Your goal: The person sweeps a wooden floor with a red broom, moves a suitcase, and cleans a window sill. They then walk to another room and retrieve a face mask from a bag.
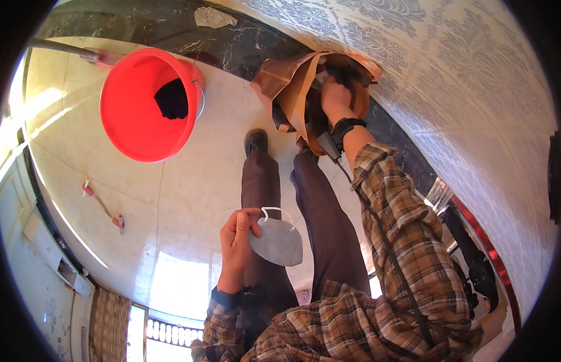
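A grey face mask [277, 242] with white ear loops hangs from my left hand [239, 235], its fingers pinching the edge and loop. My right hand [336, 96] reaches into the mouth of a brown bag [285, 86] by the patterned wall; its fingertips are partly hidden among dark contents, so I cannot tell whether it grips anything. A black band circles the right wrist, and a dark cable runs along that sleeve from a small grey device [329, 146] near the wrist.
A red bucket [145, 108] holding a dark cloth [173, 99] stands at the upper left, beside a long-handled tool [68, 47]. A small red-ended item [103, 206] lies on the pale floor. The patterned wall [443, 90] rises on the right above a dark marbled border.
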Tool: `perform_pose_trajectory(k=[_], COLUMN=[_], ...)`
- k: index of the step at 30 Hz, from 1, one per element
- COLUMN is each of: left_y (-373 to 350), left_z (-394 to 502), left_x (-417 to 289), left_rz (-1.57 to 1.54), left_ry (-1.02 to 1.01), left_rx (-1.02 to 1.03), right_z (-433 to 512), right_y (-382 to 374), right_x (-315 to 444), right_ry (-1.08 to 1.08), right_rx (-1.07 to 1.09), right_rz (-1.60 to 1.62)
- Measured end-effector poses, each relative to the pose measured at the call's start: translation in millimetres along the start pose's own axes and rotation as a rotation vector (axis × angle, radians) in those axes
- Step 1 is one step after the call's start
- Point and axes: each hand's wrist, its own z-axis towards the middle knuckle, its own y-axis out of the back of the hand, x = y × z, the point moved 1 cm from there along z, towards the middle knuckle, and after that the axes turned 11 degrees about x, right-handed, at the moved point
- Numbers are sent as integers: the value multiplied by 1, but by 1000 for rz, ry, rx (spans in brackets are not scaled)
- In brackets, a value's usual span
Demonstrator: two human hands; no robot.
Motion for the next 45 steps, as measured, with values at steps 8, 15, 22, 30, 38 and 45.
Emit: perform_pose_trajectory(k=[8,15,22,30,38,45], left_y=[7,3,-4,-1,-3,-13], left_z=[8,6,14,28,27,26], left_x=[-19,-31,-11,17,7,-18], left_rz=[0,-26,21,-28,-4,9], left_ry=[-32,-135,-57,38,18,-45], left_rx=[-36,-50,-65,-34,-20,-5], right_z=[15,-33,20,49,16,10], right_y=[-68,18,22,-64,-13,30], right_x=[-5,-17,-1,13,-18,-17], right_ry=[80,42,386,428,580,510], right_rx=[321,197,59,100,-58,-174], right_rz=[312,255,-207,-112,-299,-165])
